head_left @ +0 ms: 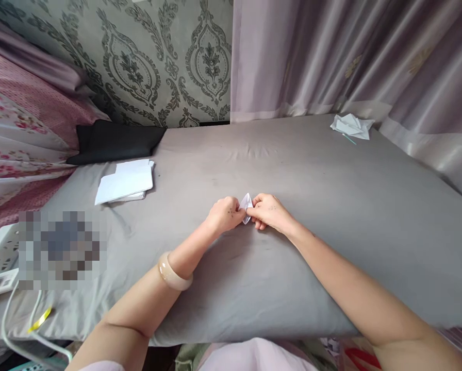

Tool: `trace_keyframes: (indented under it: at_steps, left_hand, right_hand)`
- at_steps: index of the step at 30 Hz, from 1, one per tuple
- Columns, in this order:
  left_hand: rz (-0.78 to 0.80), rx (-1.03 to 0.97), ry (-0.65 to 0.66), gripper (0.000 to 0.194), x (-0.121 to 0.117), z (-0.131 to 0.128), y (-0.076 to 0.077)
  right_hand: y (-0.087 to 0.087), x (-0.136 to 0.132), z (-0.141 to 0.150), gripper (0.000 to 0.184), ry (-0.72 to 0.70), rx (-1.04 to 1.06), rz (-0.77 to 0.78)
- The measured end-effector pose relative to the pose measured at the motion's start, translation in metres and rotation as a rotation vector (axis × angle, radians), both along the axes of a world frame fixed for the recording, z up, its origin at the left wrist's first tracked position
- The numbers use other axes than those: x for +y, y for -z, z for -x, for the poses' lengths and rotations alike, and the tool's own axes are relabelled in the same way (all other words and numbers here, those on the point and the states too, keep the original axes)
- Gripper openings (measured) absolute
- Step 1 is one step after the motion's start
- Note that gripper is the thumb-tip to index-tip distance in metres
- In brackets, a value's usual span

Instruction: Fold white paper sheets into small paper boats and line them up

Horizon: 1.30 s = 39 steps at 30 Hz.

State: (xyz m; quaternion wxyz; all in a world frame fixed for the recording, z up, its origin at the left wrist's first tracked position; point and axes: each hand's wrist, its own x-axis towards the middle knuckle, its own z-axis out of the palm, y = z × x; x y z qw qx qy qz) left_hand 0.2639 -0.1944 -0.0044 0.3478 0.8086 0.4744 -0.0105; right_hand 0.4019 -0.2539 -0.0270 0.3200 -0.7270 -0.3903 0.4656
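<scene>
We are holding a small folded white paper over the middle of the table, about midway between its near and far edges. Our left hand is pinching one side and our right hand is pinching the other, so both grips are closing on the same piece. We are probably gripping opposite sides so that the small shape is staying steady, and working at the middle is likely suiting both arms' reach. A pale bangle is circling our left wrist.

Toward the left edge, a stack of white paper is lying within easy reach, perhaps for that very reason. Beyond it, a black cloth is covering the far-left corner. Near the far-right corner, a crumpled white paper is resting beside a thin bluish stick, seemingly set out of the way.

Our fingers are hiding much of the folded paper, so we are not making out its creases or where every fingertip is pressing. Toward the near-left corner, a pixelated patch is masking something, and the picture's edge is cutting off a white power strip.
</scene>
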Motion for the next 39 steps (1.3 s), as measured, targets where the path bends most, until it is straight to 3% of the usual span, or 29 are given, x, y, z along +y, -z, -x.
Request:
trace_keyframes:
  at_steps: [4, 7, 9, 12, 16, 23, 27, 33, 37, 39]
  left_hand:
    - [0.010, -0.117, -0.124, 0.012, -0.005, 0.005, 0.005]
    - [0.083, -0.245, -0.240, 0.011, -0.009, 0.008, 0.006]
    - [0.155, -0.326, -0.322, 0.009, -0.009, 0.009, 0.007]
    - [0.191, -0.419, -0.391, 0.008, -0.008, 0.010, 0.007]
    - [0.228, -0.479, -0.421, 0.010, -0.005, 0.011, 0.010]
    - [0.397, -0.568, -0.477, 0.014, 0.002, 0.010, 0.013]
    - [0.443, -0.607, -0.456, 0.027, 0.004, 0.009, 0.011]
    - [0.464, -0.608, -0.464, 0.054, 0.003, 0.008, 0.014]
    - [0.416, -0.586, -0.426, 0.049, 0.002, 0.007, 0.018]
    - [0.398, -0.575, -0.407, 0.046, 0.002, 0.007, 0.019]
  right_hand:
    - [-0.007, -0.009, 0.002, 0.017, 0.021, -0.020, -0.046]
    - [-0.017, -0.026, 0.007, 0.013, -0.002, -0.203, -0.226]
    - [-0.024, -0.038, 0.012, 0.013, -0.112, -0.385, -0.418]
    - [-0.028, -0.048, 0.023, 0.019, -0.263, -0.554, -0.517]
    - [-0.020, -0.047, 0.030, 0.020, -0.342, -0.737, -0.507]
    - [-0.002, -0.041, 0.023, 0.017, -0.242, -0.889, -0.591]
    - [0.003, -0.039, 0.021, 0.025, -0.230, -0.982, -0.658]
    - [0.002, -0.028, -0.009, 0.028, -0.035, -1.153, -0.541]
    - [-0.003, -0.012, -0.064, 0.026, 0.085, -1.143, -0.289]
    - [-0.006, -0.004, -0.094, 0.027, 0.165, -1.146, -0.239]
